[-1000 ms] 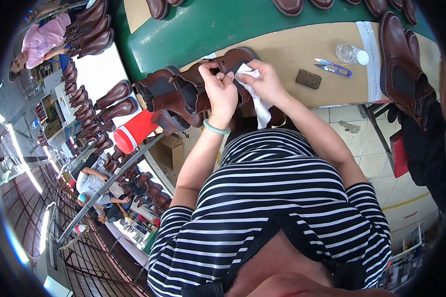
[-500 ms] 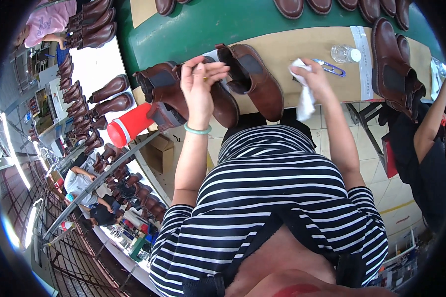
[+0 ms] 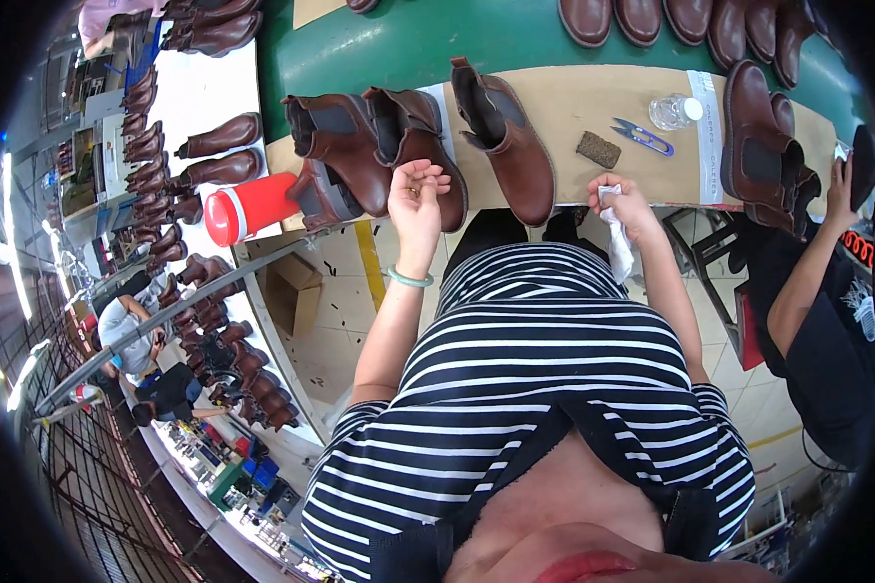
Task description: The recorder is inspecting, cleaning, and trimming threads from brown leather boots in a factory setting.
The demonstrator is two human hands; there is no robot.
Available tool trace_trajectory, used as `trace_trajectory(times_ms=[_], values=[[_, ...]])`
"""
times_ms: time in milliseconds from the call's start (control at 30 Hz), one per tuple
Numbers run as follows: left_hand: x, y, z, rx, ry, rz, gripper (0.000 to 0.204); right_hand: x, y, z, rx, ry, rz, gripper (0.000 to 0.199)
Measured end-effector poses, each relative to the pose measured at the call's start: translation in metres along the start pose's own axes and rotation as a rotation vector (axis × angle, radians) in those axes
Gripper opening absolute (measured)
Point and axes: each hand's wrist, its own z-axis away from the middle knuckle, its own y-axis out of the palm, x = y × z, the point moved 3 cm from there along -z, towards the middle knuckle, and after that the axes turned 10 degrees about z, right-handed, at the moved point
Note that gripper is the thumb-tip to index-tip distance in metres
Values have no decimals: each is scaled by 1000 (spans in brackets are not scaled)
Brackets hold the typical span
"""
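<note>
In my right hand (image 3: 624, 207) a crumpled white cloth (image 3: 617, 251) is pinched and hangs down at the table's near edge. My left hand (image 3: 419, 197) is turned palm up with its fingers loosely bent and nothing in them. It is close in front of a brown leather ankle boot (image 3: 428, 151). Just right of that, another brown boot (image 3: 517, 165) stands with its toe toward me. A third brown boot (image 3: 345, 155) stands to the left. Beyond my right hand lie a dark brown block (image 3: 598, 150) and blue-handled thread snips (image 3: 644, 137).
A clear bottle with a white cap (image 3: 676, 112) stands on the cardboard (image 3: 574, 87) near the brown boots at right (image 3: 753, 136). A red cylindrical jug (image 3: 253, 207) sits at the left end. More boots line the green table's (image 3: 408, 44) far side. A co-worker's arm (image 3: 807, 262) is at right.
Both hands have drawn down toward me, and my left fingers have curled in. The cloth has come down with my right hand, so the brown block now shows.
</note>
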Motion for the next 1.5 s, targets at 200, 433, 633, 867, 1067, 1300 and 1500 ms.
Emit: trace_trajectory(times_ms=[200,433,633,867,1067,1300,1500], values=[[8,0,12,-2,-23,28,18,8,-19,-8,-50,-79,81,20],[-8,33,-22,-48,183,-152,34,29,-56,-5,-711,-799,1110,28],[23,50,-85,-40,70,-446,25,32,-56,-19,-827,-614,1466,33],[23,51,-89,58,-104,203,18,31,-66,-23,-846,-575,1509,21],[27,61,-98,139,-38,262,24,50,-60,3,-738,-493,783,17],[18,109,-109,429,-25,245,20,148,-19,55,-275,-627,176,14],[24,147,-118,568,-67,231,17,215,-22,51,-302,-890,983,47]])
